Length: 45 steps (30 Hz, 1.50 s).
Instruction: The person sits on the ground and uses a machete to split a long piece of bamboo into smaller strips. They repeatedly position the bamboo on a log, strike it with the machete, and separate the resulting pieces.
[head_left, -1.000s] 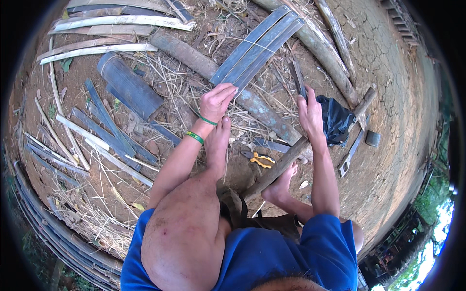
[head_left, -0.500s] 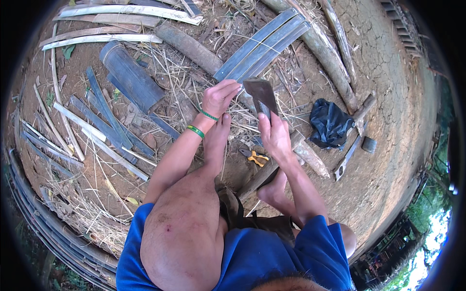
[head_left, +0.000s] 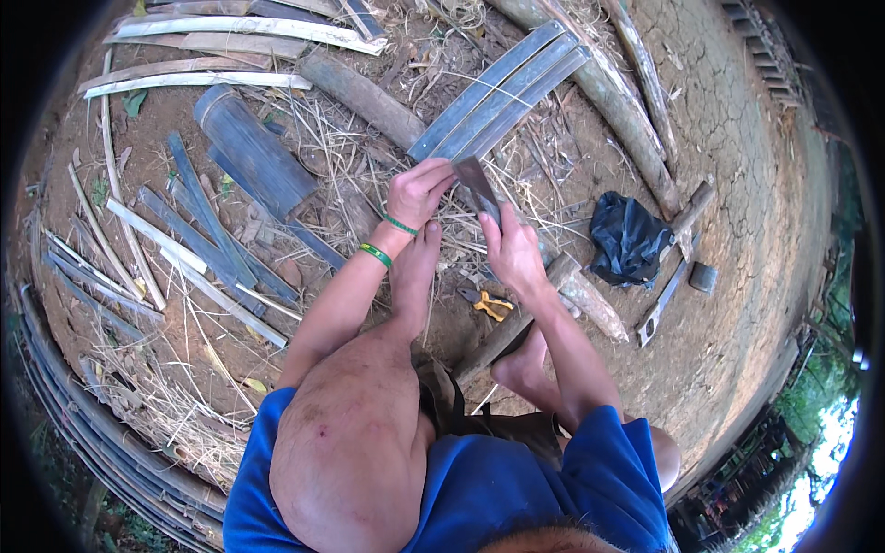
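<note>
My right hand (head_left: 513,247) is closed round the handle of a broad dark cleaver-like knife (head_left: 476,179). Its blade reaches up to the fingertips of my left hand (head_left: 418,192), which are pinched together. What they grip, if anything, is too small to make out. Just beyond both hands lie several dark split bamboo slats (head_left: 500,90), side by side, with a thin pale strip across them. Their near end meets my left fingers and the blade. A round wooden log (head_left: 364,99) lies to the left of the slats.
Yellow-handled pliers (head_left: 487,302) lie between my feet, near a short log (head_left: 592,302). Rightward are a black plastic bag (head_left: 630,238) and a handsaw (head_left: 660,306). Dark bamboo pieces (head_left: 253,147) and pale strips (head_left: 198,274) spread over the leftward dirt. Long poles (head_left: 613,101) lie at the far right.
The knife blade has turned, so its broad face now shows narrower. My right hand has shifted slightly left and down; my left hand keeps its pinch in nearly the same place.
</note>
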Each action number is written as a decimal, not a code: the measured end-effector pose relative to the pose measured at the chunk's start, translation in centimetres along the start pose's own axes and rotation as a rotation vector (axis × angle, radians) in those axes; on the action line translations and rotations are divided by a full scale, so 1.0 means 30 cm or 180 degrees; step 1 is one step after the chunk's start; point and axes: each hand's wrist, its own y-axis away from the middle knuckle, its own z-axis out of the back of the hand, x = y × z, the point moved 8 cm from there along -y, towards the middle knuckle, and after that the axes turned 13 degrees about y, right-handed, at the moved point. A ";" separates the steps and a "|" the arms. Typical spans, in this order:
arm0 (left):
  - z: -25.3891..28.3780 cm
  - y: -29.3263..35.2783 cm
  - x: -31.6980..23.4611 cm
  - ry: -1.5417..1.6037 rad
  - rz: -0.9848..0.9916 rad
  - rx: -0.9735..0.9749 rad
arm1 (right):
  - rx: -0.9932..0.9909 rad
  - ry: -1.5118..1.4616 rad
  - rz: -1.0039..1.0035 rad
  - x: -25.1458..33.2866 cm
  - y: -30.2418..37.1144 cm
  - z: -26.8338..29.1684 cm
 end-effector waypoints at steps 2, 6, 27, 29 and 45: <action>0.002 0.011 -0.004 -0.0061 0.0037 -0.0009 | 0.0001 -0.0297 -0.0148 -0.017 0.012 0.015; 0.004 0.005 0.004 0.0058 -0.0038 -0.0076 | -0.0392 -0.0604 0.0170 0.022 0.030 0.055; 0.049 -0.076 -0.006 0.0032 0.0932 0.0215 | -0.0171 -0.1544 -0.0742 -0.124 0.025 0.000; 0.071 -0.190 0.038 -0.0384 0.0952 0.0263 | -0.0175 -0.1771 -0.0923 -0.150 0.020 0.000; -0.239 -0.414 0.269 -0.0786 0.1149 0.1584 | -0.0199 -0.1716 -0.1047 -0.120 0.058 -0.048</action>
